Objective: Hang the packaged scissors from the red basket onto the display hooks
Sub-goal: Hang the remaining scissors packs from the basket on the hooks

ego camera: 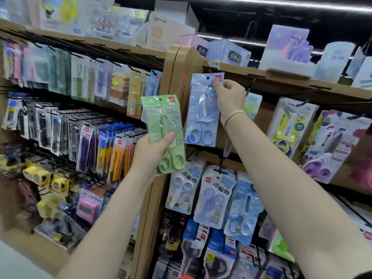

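My right hand (229, 97) pinches the top right corner of a blue packaged pair of scissors (203, 113), holding it upright against the top row of the wooden display, its hang hole just below the shelf edge. My left hand (153, 152) grips a green packaged pair of scissors (165, 125) by its lower half, upright, just left of the blue pack. A black display hook (250, 85) juts out right of my right hand. A sliver of red at the bottom edge (187, 277) may be the basket; the rest of it is out of view.
More scissors packs (213, 196) hang in the rows below. Larger scissors packs (332, 146) hang to the right. The left bay carries pens and cutters on hooks (112, 143). Boxes and clocks (229, 53) stand on the top shelf. A wooden post (171, 77) divides the bays.
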`<act>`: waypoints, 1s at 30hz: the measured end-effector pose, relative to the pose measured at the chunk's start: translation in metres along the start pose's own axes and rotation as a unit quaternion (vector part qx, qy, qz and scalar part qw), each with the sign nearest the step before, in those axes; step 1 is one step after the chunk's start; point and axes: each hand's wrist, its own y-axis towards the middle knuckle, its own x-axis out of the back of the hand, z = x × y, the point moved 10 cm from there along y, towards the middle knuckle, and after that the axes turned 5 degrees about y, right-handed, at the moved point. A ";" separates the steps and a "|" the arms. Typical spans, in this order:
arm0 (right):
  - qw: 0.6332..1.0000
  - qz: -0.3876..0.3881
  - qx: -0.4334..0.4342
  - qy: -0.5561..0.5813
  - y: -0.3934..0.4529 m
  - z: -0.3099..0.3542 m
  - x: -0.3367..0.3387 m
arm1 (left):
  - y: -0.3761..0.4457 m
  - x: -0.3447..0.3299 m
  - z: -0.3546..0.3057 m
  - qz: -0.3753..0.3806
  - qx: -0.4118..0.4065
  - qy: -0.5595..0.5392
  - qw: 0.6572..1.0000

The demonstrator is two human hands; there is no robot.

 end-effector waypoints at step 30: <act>0.990 0.137 0.001 -0.027 -0.039 0.001 -0.017 | 0.011 -0.044 -0.011 0.099 -0.068 0.041 0.992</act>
